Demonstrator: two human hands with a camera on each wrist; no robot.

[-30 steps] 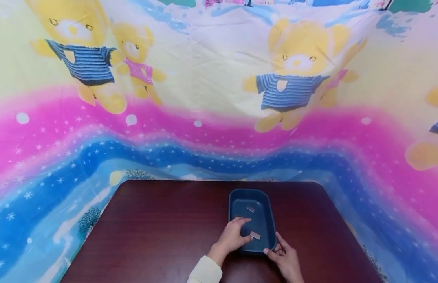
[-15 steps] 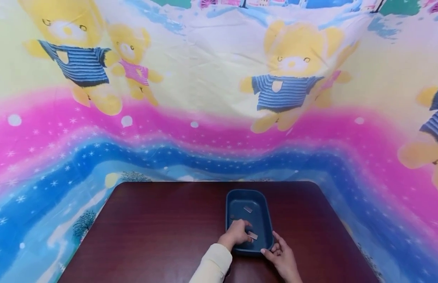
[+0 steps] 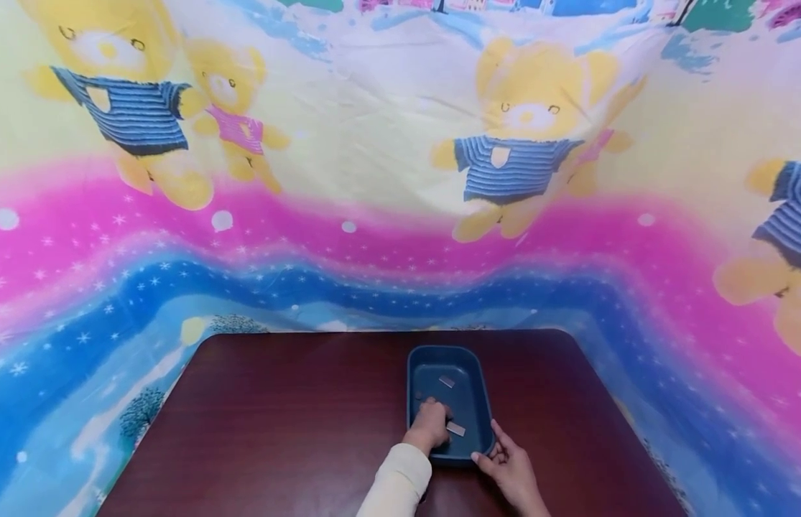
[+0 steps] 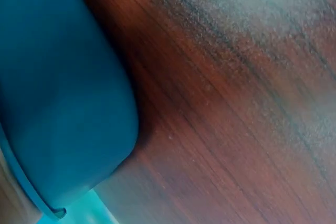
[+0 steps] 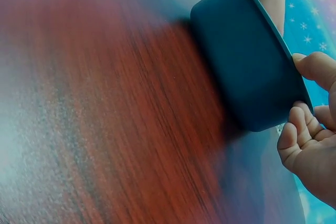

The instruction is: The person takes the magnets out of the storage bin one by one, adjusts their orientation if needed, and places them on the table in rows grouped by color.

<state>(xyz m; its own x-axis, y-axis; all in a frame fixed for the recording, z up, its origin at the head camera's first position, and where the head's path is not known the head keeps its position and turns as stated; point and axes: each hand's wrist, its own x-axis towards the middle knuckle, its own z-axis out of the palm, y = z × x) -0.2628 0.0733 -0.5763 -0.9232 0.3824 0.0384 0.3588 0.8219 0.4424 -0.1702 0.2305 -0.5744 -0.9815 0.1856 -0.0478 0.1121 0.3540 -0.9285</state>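
A deep blue-grey rectangular tray [image 3: 483,388] stands on the brown table. My left hand [image 3: 429,424] reaches over its left side, knuckles up and fingers pointing down inside; the fingertips are hidden, so I cannot tell whether they pinch anything. Right beside those fingers lies a small flat silvery rectangular piece [image 3: 455,429]. A similar piece [image 3: 447,381] lies farther back on the tray floor, and a tiny dark round thing [image 3: 419,395] is near the left wall. My right hand [image 5: 315,129] grips the tray's near right corner, thumb on the rim, fingers curled against the outside.
The wood-grain table [image 3: 290,409] extends around the tray, mostly to the left. Behind it and at both sides hangs a cloth [image 3: 374,179] printed with bears. A cream sleeve [image 3: 400,474] covers my left forearm.
My left hand has gone from spread thumb and fingers over the near piece to fingers down inside the tray. The right hand keeps its hold on the corner. The whole view has shifted slightly.
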